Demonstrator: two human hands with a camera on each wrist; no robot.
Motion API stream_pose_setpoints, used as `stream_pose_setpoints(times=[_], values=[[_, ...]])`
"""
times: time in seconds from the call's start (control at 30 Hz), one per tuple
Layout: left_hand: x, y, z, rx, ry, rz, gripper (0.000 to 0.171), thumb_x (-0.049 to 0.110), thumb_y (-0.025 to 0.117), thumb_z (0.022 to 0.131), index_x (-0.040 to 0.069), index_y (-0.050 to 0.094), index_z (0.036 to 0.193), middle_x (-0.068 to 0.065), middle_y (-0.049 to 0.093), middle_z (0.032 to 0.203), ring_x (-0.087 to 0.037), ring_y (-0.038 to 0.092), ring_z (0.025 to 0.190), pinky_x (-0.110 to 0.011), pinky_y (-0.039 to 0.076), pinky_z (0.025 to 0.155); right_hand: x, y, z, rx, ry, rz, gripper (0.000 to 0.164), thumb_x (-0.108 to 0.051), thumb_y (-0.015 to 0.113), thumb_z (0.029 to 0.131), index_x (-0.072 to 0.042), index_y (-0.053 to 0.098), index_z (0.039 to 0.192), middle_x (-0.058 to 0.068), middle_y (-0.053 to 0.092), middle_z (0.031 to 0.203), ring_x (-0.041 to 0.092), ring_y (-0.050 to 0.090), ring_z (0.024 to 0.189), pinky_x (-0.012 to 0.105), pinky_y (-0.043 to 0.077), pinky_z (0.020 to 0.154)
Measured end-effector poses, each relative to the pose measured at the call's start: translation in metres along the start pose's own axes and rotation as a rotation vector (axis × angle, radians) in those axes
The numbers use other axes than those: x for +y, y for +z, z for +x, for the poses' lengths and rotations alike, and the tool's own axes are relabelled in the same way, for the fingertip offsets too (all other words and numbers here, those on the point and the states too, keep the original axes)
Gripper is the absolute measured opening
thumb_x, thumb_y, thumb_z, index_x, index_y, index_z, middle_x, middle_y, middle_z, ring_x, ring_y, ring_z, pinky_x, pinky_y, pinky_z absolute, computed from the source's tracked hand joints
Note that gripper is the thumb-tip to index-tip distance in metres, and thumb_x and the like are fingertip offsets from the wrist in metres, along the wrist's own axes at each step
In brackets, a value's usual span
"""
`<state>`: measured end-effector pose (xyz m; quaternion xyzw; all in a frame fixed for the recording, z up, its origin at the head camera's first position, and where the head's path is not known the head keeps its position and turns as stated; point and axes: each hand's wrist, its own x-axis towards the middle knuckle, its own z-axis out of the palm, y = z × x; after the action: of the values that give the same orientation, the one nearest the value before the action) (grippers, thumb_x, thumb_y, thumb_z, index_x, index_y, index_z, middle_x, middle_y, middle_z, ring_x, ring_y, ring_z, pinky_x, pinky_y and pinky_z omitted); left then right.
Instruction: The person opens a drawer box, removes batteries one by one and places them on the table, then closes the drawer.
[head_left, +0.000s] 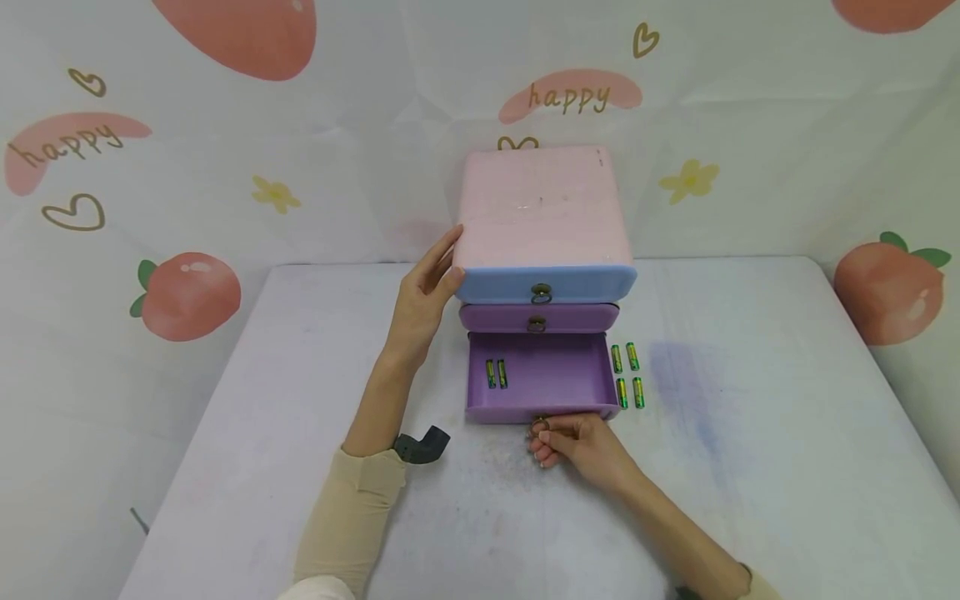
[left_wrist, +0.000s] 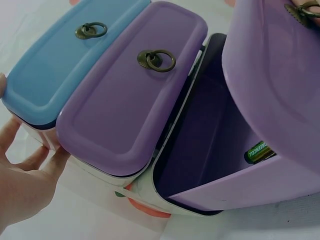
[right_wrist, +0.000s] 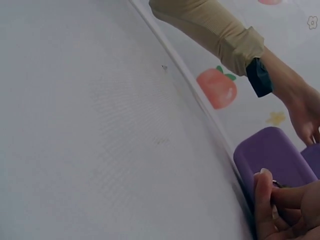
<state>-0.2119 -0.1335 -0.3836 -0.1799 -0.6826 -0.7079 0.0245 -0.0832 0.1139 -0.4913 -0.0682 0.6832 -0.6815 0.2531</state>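
Observation:
A small pink cabinet has a blue top drawer and a purple middle drawer, both closed. Its purple bottom drawer is pulled out, with two green batteries lying inside near the left wall. My right hand pinches the brass ring pull on that drawer's front. My left hand rests against the cabinet's upper left side, fingers extended along it and thumb near the blue drawer's corner. In the left wrist view, one battery shows partly behind the drawer front.
Several more green batteries lie on the white table, just right of the bottom drawer. Behind the cabinet hangs a printed backdrop with fruit and hearts. A dark wrist mount sticks out from the left forearm.

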Motion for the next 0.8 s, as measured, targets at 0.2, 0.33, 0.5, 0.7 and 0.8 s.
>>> stream_pose_setpoints(times=[0.2, 0.33, 0.5, 0.7, 0.8], values=[[0.0006, 0.0006, 0.0001, 0.0, 0.001, -0.005, 0.058, 0.039, 0.064, 0.097, 0.025, 0.046, 0.15, 0.009, 0.04, 0.155, -0.013, 0.036, 0.143, -0.04, 0.03, 0.117, 0.0008, 0.0025, -0.002, 0.007, -0.004, 0.003, 0.024, 0.0, 0.055, 0.099, 0.019, 0.061, 0.112, 0.025, 0.07, 0.098, 0.017, 0.07, 0.081, 0.033, 0.06, 0.075], [0.0009, 0.0008, -0.0004, -0.001, 0.005, -0.006, 0.059, 0.041, 0.065, 0.096, 0.024, 0.046, 0.15, 0.009, 0.039, 0.155, -0.013, 0.035, 0.143, -0.04, 0.031, 0.116, 0.001, 0.0054, -0.0038, 0.012, 0.005, 0.007, 0.023, 0.0, 0.056, 0.099, 0.018, 0.061, 0.111, 0.023, 0.071, 0.096, 0.019, 0.07, 0.081, 0.034, 0.06, 0.075], [0.0011, 0.0005, -0.0009, -0.002, 0.004, -0.007, 0.054, 0.033, 0.062, 0.099, 0.024, 0.046, 0.15, 0.009, 0.039, 0.155, -0.013, 0.035, 0.143, -0.039, 0.03, 0.117, 0.002, 0.0071, -0.0054, 0.012, 0.0, 0.004, 0.023, 0.001, 0.055, 0.099, 0.019, 0.061, 0.111, 0.022, 0.071, 0.096, 0.018, 0.071, 0.081, 0.034, 0.06, 0.074], [0.0014, 0.0011, -0.0012, 0.001, 0.002, -0.001, 0.057, 0.038, 0.064, 0.097, 0.025, 0.046, 0.15, 0.01, 0.04, 0.155, -0.013, 0.036, 0.143, -0.039, 0.031, 0.116, 0.003, 0.0069, -0.0061, 0.008, 0.008, 0.009, 0.025, 0.001, 0.056, 0.098, 0.02, 0.06, 0.114, 0.022, 0.071, 0.095, 0.017, 0.071, 0.081, 0.034, 0.06, 0.074], [0.0012, 0.001, -0.0008, 0.002, 0.002, 0.004, 0.06, 0.043, 0.065, 0.095, 0.026, 0.046, 0.15, 0.01, 0.04, 0.155, -0.013, 0.036, 0.142, -0.04, 0.031, 0.116, 0.0033, 0.0062, -0.006, 0.005, 0.012, 0.01, 0.026, 0.001, 0.057, 0.098, 0.021, 0.06, 0.115, 0.022, 0.071, 0.095, 0.018, 0.071, 0.081, 0.034, 0.06, 0.074]])
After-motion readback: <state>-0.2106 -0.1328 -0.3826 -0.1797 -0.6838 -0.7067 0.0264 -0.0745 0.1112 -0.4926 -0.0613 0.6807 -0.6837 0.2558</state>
